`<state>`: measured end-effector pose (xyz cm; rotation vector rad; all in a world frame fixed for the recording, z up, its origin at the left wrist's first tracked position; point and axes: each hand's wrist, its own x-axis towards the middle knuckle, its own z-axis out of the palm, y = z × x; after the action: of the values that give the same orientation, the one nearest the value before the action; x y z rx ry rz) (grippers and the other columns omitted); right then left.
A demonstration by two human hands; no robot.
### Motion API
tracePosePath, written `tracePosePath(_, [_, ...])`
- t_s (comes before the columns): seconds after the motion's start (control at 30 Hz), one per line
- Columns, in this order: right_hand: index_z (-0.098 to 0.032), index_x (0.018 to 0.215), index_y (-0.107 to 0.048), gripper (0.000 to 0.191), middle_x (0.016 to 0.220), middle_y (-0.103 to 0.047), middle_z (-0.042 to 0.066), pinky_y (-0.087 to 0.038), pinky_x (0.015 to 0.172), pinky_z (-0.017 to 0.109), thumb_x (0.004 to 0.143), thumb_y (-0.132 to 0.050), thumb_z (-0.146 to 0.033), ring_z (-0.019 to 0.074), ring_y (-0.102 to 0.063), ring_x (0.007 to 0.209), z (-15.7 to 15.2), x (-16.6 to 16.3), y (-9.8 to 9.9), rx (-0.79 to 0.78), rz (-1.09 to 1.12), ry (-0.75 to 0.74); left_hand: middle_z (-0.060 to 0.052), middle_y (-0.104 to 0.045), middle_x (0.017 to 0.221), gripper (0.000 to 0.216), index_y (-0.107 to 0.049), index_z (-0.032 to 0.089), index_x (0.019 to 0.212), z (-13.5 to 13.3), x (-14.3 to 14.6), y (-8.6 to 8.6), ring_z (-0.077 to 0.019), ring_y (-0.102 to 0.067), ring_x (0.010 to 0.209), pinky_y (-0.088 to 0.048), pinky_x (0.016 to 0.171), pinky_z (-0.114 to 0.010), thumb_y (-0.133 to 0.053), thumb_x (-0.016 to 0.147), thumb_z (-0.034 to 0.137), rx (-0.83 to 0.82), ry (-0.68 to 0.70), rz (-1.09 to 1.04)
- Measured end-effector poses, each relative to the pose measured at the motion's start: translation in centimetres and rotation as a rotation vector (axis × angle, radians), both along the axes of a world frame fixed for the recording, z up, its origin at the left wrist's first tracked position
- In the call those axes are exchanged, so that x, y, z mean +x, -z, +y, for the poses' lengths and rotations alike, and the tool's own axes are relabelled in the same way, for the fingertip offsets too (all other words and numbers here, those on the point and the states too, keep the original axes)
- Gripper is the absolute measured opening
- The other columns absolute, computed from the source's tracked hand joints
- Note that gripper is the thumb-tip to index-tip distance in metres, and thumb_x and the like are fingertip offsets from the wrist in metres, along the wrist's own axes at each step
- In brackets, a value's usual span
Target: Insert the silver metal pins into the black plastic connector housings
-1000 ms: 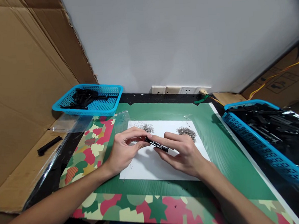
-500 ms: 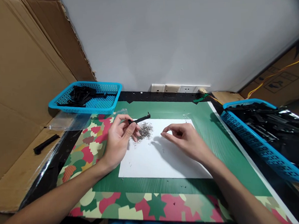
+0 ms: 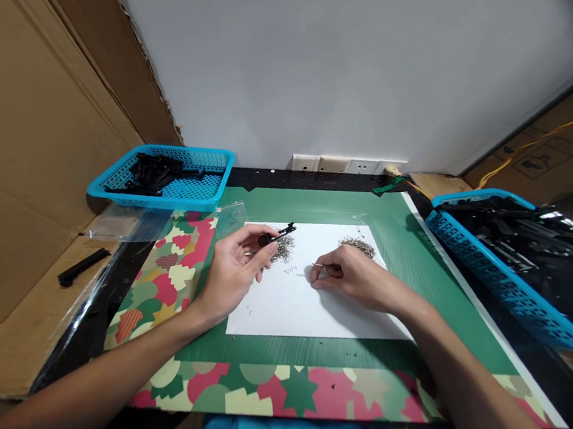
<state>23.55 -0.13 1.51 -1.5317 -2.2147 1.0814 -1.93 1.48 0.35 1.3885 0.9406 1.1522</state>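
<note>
My left hand (image 3: 238, 263) is closed around a slim black plastic part (image 3: 284, 232), which points up and to the right above the white sheet of paper (image 3: 283, 312). Between the fingertips of my right hand (image 3: 351, 272) is a small thin metal wire piece (image 3: 318, 264), held just over the paper. One pile of tiny metal wire pieces (image 3: 283, 248) lies partly behind my left fingers. Behind my right hand a second pile of small metal pieces (image 3: 361, 245) shows. A few loose wire pieces (image 3: 290, 268) are scattered between the hands.
A blue basket (image 3: 208, 196) with black parts stands at the back left, and a larger blue basket (image 3: 494, 279) of black parts at the right. One black part (image 3: 83, 267) lies on cardboard at the left. Sockets (image 3: 334, 164) line the wall's base.
My right hand has come down closer to the paper, and a thin metal piece now shows in its fingers. My left hand has turned the black part slightly and lowered it.
</note>
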Motion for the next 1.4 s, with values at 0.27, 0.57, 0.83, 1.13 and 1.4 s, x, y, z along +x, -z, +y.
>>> tracePosePath(0.27, [-0.024,0.089,-0.075,0.014,0.067,-0.063,-0.002,-0.029,0.06,0.028,0.097,-0.064,-0.021,0.0131,-0.049,0.06,-0.2,0.0,0.4,0.142,-0.153,0.034,0.0,-0.065,0.081,0.028,-0.072,0.015,0.114,0.0,-0.1,0.2,-0.0071,-0.057,0.054,-0.05,0.047,-0.02,-0.078,0.095,0.035,-0.048,0.093,-0.01])
tracePosePath(0.57, [-0.023,0.098,-0.068,0.019,0.071,-0.048,-0.004,-0.028,0.06,0.027,0.106,-0.057,-0.036,0.013,-0.039,0.064,-0.5,-0.2,-0.4,0.121,0.16,0.066,0.0,-0.068,0.08,0.021,-0.077,0.017,0.107,-0.2,0.0,0.1,-0.0068,-0.057,0.054,-0.048,0.045,-0.017,-0.078,0.095,0.034,-0.014,0.095,0.061])
tracePosePath(0.83, [-0.021,0.098,-0.069,0.023,0.067,-0.032,-0.006,-0.025,0.057,0.028,0.104,-0.064,-0.042,0.0124,-0.029,0.062,-1.6,-2.5,-0.7,0.176,0.489,0.169,-0.002,-0.066,0.101,0.02,-0.076,0.022,0.108,-1.5,0.4,0.3,-0.0045,-0.052,0.06,-0.045,0.049,-0.015,-0.072,0.099,0.039,-0.012,0.223,0.177])
tracePosePath(1.13, [-0.02,0.101,-0.073,0.01,0.062,-0.041,-0.007,-0.028,0.053,0.025,0.102,-0.065,-0.028,0.0098,-0.032,0.054,-1.8,-3.5,0.8,0.478,0.439,0.173,0.005,-0.056,0.064,0.033,-0.061,0.02,0.117,-2.1,0.9,0.8,-0.0067,-0.047,0.048,-0.036,0.042,-0.014,-0.067,0.102,0.049,-0.236,0.286,0.039])
tracePosePath(1.4, [-0.019,0.1,-0.075,0.024,0.067,-0.069,0.0,-0.029,0.052,0.027,0.104,-0.052,-0.016,0.0097,-0.047,0.051,-1.6,-2.7,2.3,0.823,0.047,-0.011,0.004,-0.057,0.066,0.035,-0.062,0.018,0.116,-1.7,1.2,0.7,-0.0075,-0.046,0.048,-0.038,0.04,-0.015,-0.064,0.101,0.051,-0.382,0.301,-0.076])
